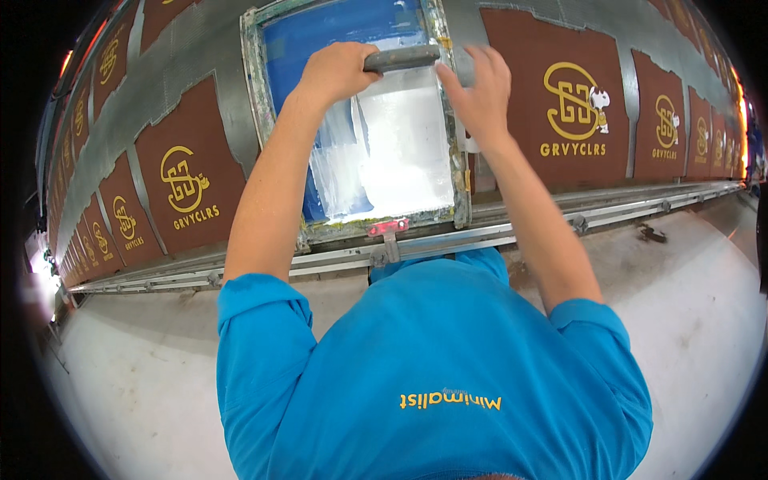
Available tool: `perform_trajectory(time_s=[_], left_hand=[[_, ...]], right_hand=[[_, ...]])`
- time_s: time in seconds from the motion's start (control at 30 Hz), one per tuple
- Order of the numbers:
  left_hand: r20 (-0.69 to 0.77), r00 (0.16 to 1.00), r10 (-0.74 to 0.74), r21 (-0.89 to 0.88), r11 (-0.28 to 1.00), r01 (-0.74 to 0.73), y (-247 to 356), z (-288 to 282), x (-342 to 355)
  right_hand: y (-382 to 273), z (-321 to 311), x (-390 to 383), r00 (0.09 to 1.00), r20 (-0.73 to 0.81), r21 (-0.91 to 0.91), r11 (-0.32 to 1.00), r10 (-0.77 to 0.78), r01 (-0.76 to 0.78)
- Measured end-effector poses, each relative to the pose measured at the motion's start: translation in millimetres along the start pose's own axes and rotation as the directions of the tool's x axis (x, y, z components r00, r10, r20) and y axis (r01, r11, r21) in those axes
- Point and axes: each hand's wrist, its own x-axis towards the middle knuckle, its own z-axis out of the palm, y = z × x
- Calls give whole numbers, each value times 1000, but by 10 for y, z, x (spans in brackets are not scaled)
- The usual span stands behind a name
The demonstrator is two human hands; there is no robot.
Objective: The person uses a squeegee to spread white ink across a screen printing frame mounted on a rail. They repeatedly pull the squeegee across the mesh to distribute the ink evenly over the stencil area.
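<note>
My left hand (pixel 336 72) is closed around the left end of a dark grey squeegee (pixel 404 58). Fingers spread, my right hand (pixel 482 92) hovers by the squeegee's other end; its thumb is close to that end, and I cannot tell whether it touches. The squeegee lies crosswise over the upper part of a printing screen (pixel 254 72), whose worn frame is smeared with paint. White ink (pixel 408 152) covers much of the blue mesh (pixel 308 36) below the squeegee, with thinner streaks on the left.
Brown printed fabric pieces (pixel 188 168) lie in rows along the grey printing table (pixel 212 48) on both sides. A metal rail (pixel 504 234) runs along the table's near edge, where a red-topped bracket (pixel 389 228) meets the frame. Pale floor (pixel 160 376) lies behind me.
</note>
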Motion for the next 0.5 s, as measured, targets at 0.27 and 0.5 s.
perform_trajectory(time_s=[0.27,0.5], left_hand=[[-80,996,-29,59,998,34,104,88,-233],[-215,973,89,-73,992,-107,566,853,-1485]], right_hand=[[-256,328,296,824,477,141,952,-306,272],[-397,-550,-940,827,462,235,943,-320,234]])
